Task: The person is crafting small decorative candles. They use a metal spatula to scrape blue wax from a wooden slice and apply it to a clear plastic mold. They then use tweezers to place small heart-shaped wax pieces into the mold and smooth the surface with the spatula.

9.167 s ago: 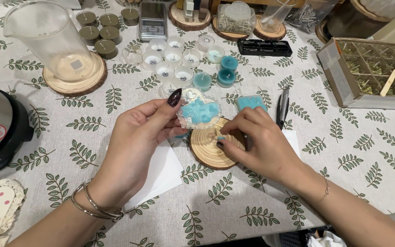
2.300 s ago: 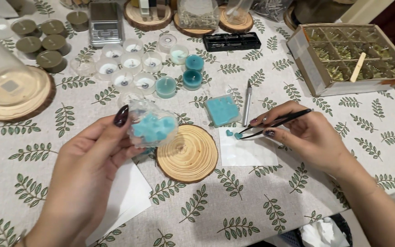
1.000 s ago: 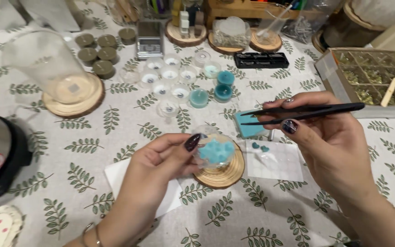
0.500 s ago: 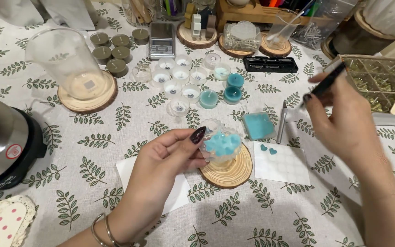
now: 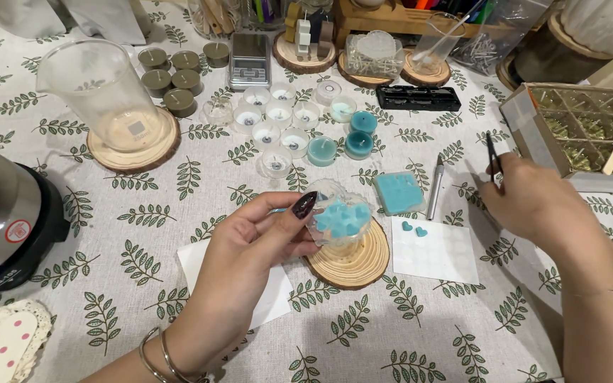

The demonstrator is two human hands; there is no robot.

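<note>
My left hand (image 5: 250,255) holds a small clear cup (image 5: 338,221) filled with blue heart-shaped wax pieces, just above a round wooden coaster (image 5: 352,255). My right hand (image 5: 540,209) is off to the right, gripping black tweezers (image 5: 492,157) that point upward. Two small blue hearts (image 5: 414,229) lie on a white sheet (image 5: 434,250) between the hands. A blue silicone mould (image 5: 399,191) and a silver pen-like tool (image 5: 434,186) rest just behind the sheet.
Several clear tealight cups (image 5: 274,124) and blue-filled ones (image 5: 360,135) stand mid-table. A glass pitcher (image 5: 104,96) sits on a wood slice at left, a dark pot (image 5: 1,220) at the left edge, a partitioned box (image 5: 590,131) at right, a scale (image 5: 250,60) behind.
My right hand has swung the tweezers from level to upright and dropped lower on the right. My left hand still holds the cup over the coaster. The view has shifted slightly.
</note>
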